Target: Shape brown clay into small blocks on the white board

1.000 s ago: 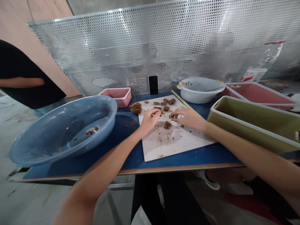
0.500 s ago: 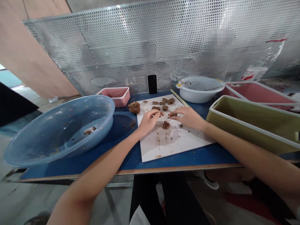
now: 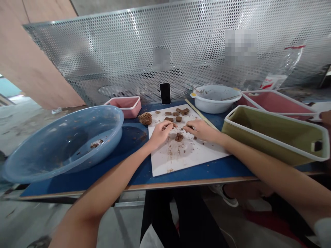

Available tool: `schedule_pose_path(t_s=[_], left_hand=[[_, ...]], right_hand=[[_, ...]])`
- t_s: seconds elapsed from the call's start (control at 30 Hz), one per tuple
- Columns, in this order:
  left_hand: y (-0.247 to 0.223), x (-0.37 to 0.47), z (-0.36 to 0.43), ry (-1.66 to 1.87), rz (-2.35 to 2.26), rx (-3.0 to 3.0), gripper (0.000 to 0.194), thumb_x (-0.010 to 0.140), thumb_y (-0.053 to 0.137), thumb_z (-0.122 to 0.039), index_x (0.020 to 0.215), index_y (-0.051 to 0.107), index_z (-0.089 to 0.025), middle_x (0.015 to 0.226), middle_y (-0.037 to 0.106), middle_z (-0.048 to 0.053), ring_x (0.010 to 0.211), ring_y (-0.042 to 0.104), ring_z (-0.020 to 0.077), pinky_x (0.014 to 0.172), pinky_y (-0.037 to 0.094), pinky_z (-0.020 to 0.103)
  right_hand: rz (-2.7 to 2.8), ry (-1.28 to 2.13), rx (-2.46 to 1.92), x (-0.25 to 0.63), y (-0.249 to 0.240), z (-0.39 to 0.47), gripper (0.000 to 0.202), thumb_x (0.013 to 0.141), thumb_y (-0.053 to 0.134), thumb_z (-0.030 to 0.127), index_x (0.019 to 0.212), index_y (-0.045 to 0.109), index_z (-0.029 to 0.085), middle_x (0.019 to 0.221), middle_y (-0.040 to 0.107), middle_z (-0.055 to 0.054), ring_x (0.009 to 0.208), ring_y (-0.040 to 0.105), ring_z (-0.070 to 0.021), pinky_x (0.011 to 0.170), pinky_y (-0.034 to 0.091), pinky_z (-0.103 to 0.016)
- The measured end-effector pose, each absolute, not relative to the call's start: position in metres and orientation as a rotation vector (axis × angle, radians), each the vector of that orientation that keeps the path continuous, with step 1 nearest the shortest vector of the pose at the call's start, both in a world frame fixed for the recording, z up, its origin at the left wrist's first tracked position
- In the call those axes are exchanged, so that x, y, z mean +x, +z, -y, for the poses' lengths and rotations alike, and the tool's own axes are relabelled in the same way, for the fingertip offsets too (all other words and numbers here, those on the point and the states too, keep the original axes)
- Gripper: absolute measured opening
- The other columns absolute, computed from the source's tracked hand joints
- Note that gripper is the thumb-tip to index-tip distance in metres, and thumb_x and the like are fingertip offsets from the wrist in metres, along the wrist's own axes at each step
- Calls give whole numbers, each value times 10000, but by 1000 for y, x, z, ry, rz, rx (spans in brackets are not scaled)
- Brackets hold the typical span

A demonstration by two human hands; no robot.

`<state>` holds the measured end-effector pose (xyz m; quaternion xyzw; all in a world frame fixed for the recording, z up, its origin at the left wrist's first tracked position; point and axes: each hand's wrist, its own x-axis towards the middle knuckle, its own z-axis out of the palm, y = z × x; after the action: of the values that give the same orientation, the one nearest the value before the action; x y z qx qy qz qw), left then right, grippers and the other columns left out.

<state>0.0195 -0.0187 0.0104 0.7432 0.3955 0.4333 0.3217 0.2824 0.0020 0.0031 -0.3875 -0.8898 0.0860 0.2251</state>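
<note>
On a white board (image 3: 165, 163) lie several brown clay-like pieces. My left hand (image 3: 160, 134) rests over the board's left part, its fingers and thumb bent together at a small brown bit mostly hidden beneath them. Facing it from the right is my right hand (image 3: 199, 130), thumb and fingers pinched; whatever is between them is too small to make out. A wet-looking brown lump (image 3: 179, 137) sits just in front of both hands, with crumbs around it. Behind them are a brown block (image 3: 178, 119) and other small blocks (image 3: 184, 111). A rough brown ball (image 3: 145, 118) touches the board's left edge.
A large blue basin (image 3: 113, 137) stands tilted at left, a pink bin (image 3: 131, 107) behind it. A phone (image 3: 165, 93) leans against the perforated metal screen (image 3: 116, 51). At right are a white basin (image 3: 214, 106), a green bin (image 3: 258, 141), a pink bin (image 3: 284, 100) and a plastic bottle (image 3: 281, 70).
The view has shifted slightly. My right hand's fingers have drawn closer together, and the brown piece visible under them before is now hidden. My left hand stays nearly in place.
</note>
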Motion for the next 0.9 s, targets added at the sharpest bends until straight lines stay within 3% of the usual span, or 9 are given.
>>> schedule_pose_path(t_s=[0.17,0.3,0.47,0.6,0.73,0.9], left_hand=[[9,18,15,1142,-1058,1971,292,1036,568,-349,986,811,-196,1083,825,95,1012,732,246,935,569,357],[6,17,11,1142,-1081,1980,302,1033,583,-381,988,813,-191,1053,817,97,965,716,240,881,558,346],[4,16,7,1159,-1086,1976,332,1024,575,-422,974,813,-195,980,790,80,816,655,211,734,507,322],[6,17,7,1182,-1102,1950,327,1003,583,-429,944,805,-196,916,756,72,763,614,201,678,474,314],[7,18,9,1216,-1110,1945,319,993,589,-415,923,807,-193,860,723,66,721,578,192,659,447,312],[8,19,9,1213,-1118,1956,323,983,582,-410,913,808,-191,857,735,64,720,581,190,663,440,313]], right_hand=[[2377,310,-1027,285,3,-7,265,1090,617,466,1099,737,230,1043,802,-99,940,728,-279,908,521,-424],[2383,326,-979,287,2,-11,186,1059,698,416,1087,758,242,1062,807,-90,937,725,-280,942,545,-458],[2392,309,-969,287,1,-10,295,1129,591,460,1082,771,232,1008,780,-107,962,727,-310,960,558,-496],[2326,222,-928,287,-1,-10,364,1147,524,504,1100,760,231,1183,703,-155,1139,693,-351,1057,560,-560],[2280,154,-899,288,-5,-12,286,1103,629,506,1087,766,256,1341,604,-155,1372,596,-374,1225,484,-617],[2311,135,-865,288,-9,-17,180,1024,773,435,1083,790,266,1285,611,-133,1339,608,-359,1241,478,-622]])
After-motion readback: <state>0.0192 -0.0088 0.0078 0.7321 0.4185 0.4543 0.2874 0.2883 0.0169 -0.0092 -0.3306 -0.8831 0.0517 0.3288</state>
